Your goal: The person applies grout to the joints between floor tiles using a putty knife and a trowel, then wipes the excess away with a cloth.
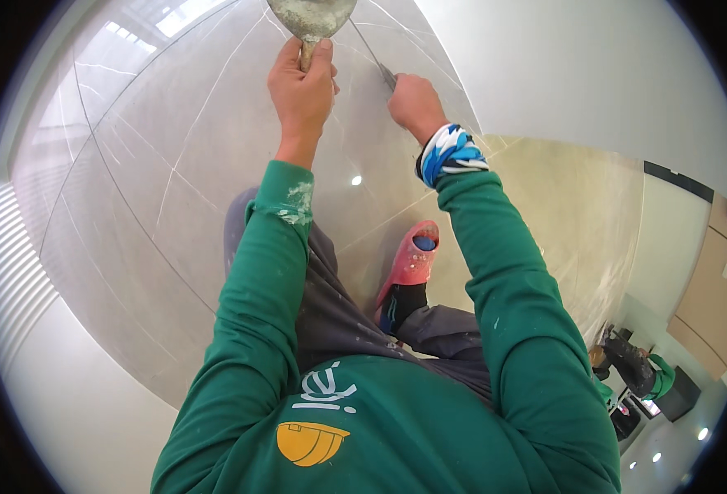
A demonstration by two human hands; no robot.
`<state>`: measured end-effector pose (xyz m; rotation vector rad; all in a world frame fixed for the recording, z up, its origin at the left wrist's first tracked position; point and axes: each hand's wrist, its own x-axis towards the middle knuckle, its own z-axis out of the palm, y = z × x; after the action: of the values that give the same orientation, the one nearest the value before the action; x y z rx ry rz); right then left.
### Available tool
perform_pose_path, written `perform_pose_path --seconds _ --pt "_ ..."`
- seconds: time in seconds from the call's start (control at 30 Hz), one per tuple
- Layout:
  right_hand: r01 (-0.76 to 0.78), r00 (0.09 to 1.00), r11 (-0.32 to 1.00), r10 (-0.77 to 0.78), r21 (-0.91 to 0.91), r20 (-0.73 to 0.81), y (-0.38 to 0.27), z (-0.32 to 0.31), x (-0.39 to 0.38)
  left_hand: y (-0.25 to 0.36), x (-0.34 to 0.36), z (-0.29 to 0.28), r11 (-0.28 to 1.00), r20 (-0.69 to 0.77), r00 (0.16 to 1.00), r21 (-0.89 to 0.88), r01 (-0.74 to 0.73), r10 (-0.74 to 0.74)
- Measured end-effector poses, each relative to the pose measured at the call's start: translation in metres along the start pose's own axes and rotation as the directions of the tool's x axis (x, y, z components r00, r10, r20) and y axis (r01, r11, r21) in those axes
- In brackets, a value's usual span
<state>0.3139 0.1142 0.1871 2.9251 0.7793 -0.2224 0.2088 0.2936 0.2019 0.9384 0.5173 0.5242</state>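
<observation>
Near the top edge, my left hand (pixel 302 92) is closed round the short handle of a rounded, plaster-stained metal scoop (pixel 310 16). Its far end is cut off by the picture's edge, so its full shape does not show. To the right of it, my right hand (pixel 416 102) is closed on a thin, dark, flat-bladed tool (pixel 389 78), perhaps a putty knife; most of it is hidden in the fist. The blade points up and left, in line with a dark joint between the glossy grey floor tiles (pixel 182 140).
A white wall (pixel 577 66) rises at the upper right, and a ribbed white panel (pixel 13 255) stands at the left. My foot in a pink slipper (pixel 409 259) rests on the tiles. At the lower right are a person in green (pixel 660 375) and brown doors (pixel 705 288).
</observation>
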Motion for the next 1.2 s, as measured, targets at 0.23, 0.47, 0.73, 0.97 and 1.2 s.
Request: perform_pose_path --seconds 0.23,0.47,0.73,0.97,1.2 --pt "0.139 0.99 0.99 -0.139 0.012 -0.014 -0.004 0.001 -0.022 -0.006 0.0 -0.012 0.995 -0.019 0.996 0.035 0.091 -0.091" --pt "-0.048 0.986 0.619 0.155 0.784 -0.063 0.053 -0.164 -0.029 0.034 0.004 0.01 0.895 0.24 0.885 -0.111 0.432 -0.398" --pt "0.387 0.922 0.361 -0.115 0.848 -0.371 0.026 -0.195 -0.046 0.025 -0.011 -0.012 0.714 0.675 0.571 -0.092 0.694 -0.468" --pt "0.349 0.933 0.673 -0.184 0.652 -0.309 0.016 -0.185 -0.073 0.028 -0.014 -0.024 0.728 0.752 0.535 -0.108 0.677 -0.385" --pt "0.446 0.895 0.877 -0.431 0.178 -0.119 0.057 -0.121 -0.03 0.032 -0.009 -0.034 0.814 0.653 0.719 -0.271 0.514 -0.237"
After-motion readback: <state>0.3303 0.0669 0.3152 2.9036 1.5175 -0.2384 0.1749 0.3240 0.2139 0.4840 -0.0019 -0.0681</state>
